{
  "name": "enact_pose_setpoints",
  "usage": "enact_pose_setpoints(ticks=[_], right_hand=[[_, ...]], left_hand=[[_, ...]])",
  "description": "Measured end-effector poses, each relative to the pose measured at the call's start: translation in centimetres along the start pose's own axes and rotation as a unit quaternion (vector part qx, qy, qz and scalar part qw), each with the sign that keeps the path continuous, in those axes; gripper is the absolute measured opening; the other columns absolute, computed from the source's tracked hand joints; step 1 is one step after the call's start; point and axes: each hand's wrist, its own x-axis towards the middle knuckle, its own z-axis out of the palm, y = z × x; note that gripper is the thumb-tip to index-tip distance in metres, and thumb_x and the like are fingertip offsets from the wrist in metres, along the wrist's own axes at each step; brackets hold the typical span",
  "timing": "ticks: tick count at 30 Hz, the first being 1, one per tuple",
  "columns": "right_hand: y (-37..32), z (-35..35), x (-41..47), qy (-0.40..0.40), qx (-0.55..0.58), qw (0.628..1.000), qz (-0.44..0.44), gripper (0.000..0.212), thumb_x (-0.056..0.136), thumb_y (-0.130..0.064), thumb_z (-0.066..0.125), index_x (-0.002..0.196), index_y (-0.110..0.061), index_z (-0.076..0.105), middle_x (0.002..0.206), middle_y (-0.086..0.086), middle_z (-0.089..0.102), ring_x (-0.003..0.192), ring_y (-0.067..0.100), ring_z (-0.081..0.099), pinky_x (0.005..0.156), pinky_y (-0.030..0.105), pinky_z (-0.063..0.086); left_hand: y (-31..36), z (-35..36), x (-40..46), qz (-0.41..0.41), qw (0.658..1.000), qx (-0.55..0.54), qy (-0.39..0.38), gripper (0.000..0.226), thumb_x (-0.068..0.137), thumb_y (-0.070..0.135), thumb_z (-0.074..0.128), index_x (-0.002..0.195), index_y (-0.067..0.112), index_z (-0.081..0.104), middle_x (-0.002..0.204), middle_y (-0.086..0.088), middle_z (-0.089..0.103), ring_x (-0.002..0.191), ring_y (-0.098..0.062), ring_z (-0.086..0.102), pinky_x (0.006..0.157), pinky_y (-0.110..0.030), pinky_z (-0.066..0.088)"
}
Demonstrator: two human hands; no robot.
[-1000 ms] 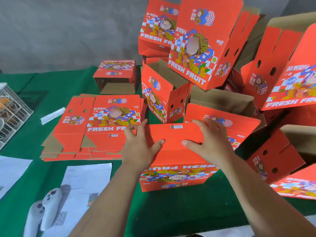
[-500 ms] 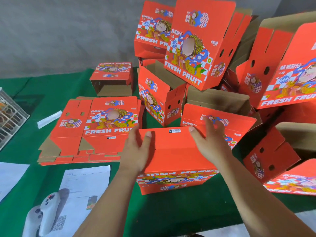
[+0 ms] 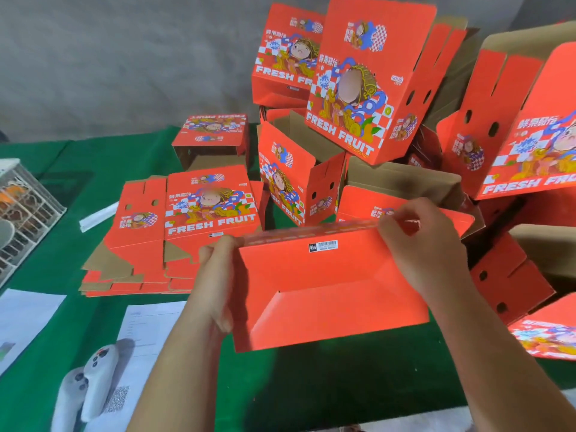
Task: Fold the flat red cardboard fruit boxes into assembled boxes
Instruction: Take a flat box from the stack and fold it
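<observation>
Red box (image 3: 327,288): plain underside up, barcode label near far edge. Left hand (image 3: 216,282) grips its left side; right hand (image 3: 417,241) pinches far-right edge.

We see a grey wall (image 3: 118,57) behind the table; its surface looks rough and plain. The table is covered with a dark green cloth (image 3: 327,385), which reaches the wall at the back. At the near edge we notice a pale strip (image 3: 420,419) below the cloth, but we cannot tell what it is. The light is soft and even, and the shadows on the cloth are weak.
</observation>
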Motion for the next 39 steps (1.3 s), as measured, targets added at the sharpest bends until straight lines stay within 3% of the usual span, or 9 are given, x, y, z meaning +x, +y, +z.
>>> enact_pose_setpoints(ticks=[3, 9, 13, 17, 20, 24, 29, 34, 39], right_hand=[[-0.7, -0.1, -0.4, 0.025, 0.113, 0.993, 0.016, 0.038, 0.073, -0.05, 0.06, 0.108, -0.035, 0.062, 0.116, -0.012, 0.059, 0.098, 0.001, 0.054, 0.086, 0.034, 0.042], [-0.8, -0.4, -1.0, 0.014, 0.263, 0.964, 0.034, 0.044, 0.077, -0.036, 0.067, 0.119, -0.044, 0.061, 0.114, -0.02, 0.07, 0.107, 0.007, 0.068, 0.097, 0.049, 0.057], [-0.6, -0.6, -2.6, 0.047, 0.281, 0.957, -0.049, 0.041, 0.08, -0.03, 0.065, 0.12, -0.029, 0.065, 0.11, -0.024, 0.071, 0.101, -0.005, 0.067, 0.082, 0.021, 0.054], [-0.2, -0.1, -3.3, 0.099, 0.346, 0.917, -0.17, 0.04, 0.094, -0.012, 0.064, 0.13, 0.003, 0.055, 0.133, -0.014, 0.066, 0.12, 0.007, 0.065, 0.093, 0.02, 0.053], [1.4, 0.4, -2.6, 0.122, 0.327, 0.92, -0.18, 0.044, 0.093, -0.012, 0.068, 0.132, 0.001, 0.054, 0.142, 0.003, 0.06, 0.128, 0.015, 0.06, 0.099, 0.025, 0.051], [5.2, 0.2, -2.2, 0.155, 0.209, 0.949, -0.176, 0.047, 0.086, -0.025, 0.075, 0.13, -0.023, 0.061, 0.122, -0.013, 0.053, 0.111, 0.016, 0.061, 0.087, 0.032, 0.052], [11.3, 1.8, -4.4, 0.058, 0.13, 0.99, -0.001, 0.079, 0.075, -0.052, 0.075, 0.148, -0.043, 0.046, 0.126, -0.023, 0.049, 0.114, 0.012, 0.059, 0.093, 0.024, 0.053], [14.9, 4.5, -4.7, -0.02, 0.117, 0.992, 0.032, 0.034, 0.083, -0.027, 0.081, 0.115, -0.023, 0.069, 0.105, 0.0, 0.074, 0.111, 0.031, 0.064, 0.097, 0.049, 0.052], [16.4, 4.3, -3.5, -0.009, 0.148, 0.978, 0.145, 0.036, 0.08, -0.039, 0.076, 0.109, -0.021, 0.067, 0.115, 0.011, 0.067, 0.105, 0.028, 0.071, 0.09, 0.05, 0.06]], left_hand=[[0.4, -0.7, -2.6, 0.018, 0.995, -0.089, -0.035, 0.017, 0.108, 0.019, 0.045, 0.119, 0.016, 0.058, 0.105, -0.008, 0.064, 0.065, -0.009, 0.063, 0.055, -0.017, 0.047], [0.6, -0.5, -5.8, 0.105, 0.982, -0.112, -0.108, 0.051, 0.094, 0.009, 0.05, 0.13, 0.044, 0.061, 0.115, -0.003, 0.078, 0.084, -0.018, 0.076, 0.067, -0.035, 0.059], [0.4, -1.8, -6.4, 0.17, 0.974, -0.073, -0.133, 0.068, 0.083, 0.012, 0.051, 0.141, 0.047, 0.056, 0.134, -0.004, 0.071, 0.092, -0.027, 0.071, 0.042, -0.036, 0.053], [-0.1, -1.7, -5.9, 0.226, 0.962, -0.05, -0.143, 0.089, 0.07, 0.003, 0.048, 0.152, 0.04, 0.047, 0.146, -0.006, 0.061, 0.113, -0.035, 0.063, 0.081, -0.053, 0.055], [-1.1, -0.7, -5.3, 0.26, 0.952, 0.023, -0.16, 0.096, 0.075, -0.005, 0.051, 0.158, 0.04, 0.035, 0.151, 0.004, 0.058, 0.136, -0.031, 0.056, 0.107, -0.056, 0.048], [-3.5, 0.9, -4.3, 0.306, 0.931, 0.091, -0.175, 0.099, 0.08, -0.011, 0.053, 0.16, 0.042, 0.028, 0.16, 0.009, 0.046, 0.142, -0.019, 0.05, 0.1, -0.033, 0.055], [-9.2, 1.8, -1.5, 0.287, 0.947, 0.137, -0.039, 0.068, 0.082, -0.002, 0.067, 0.112, 0.054, 0.045, 0.113, -0.02, 0.059, 0.097, -0.034, 0.064, 0.082, -0.063, 0.051], [-13.6, 3.0, 0.0, 0.175, 0.938, 0.278, -0.107, 0.088, 0.081, -0.004, 0.08, 0.151, 0.028, 0.037, 0.127, -0.009, 0.057, 0.122, -0.033, 0.054, 0.102, -0.054, 0.051], [-13.5, 4.0, 0.2, 0.113, 0.965, 0.195, -0.135, 0.05, 0.089, -0.005, 0.069, 0.126, 0.017, 0.043, 0.12, 0.002, 0.065, 0.09, 0.012, 0.068, 0.066, -0.008, 0.052]])
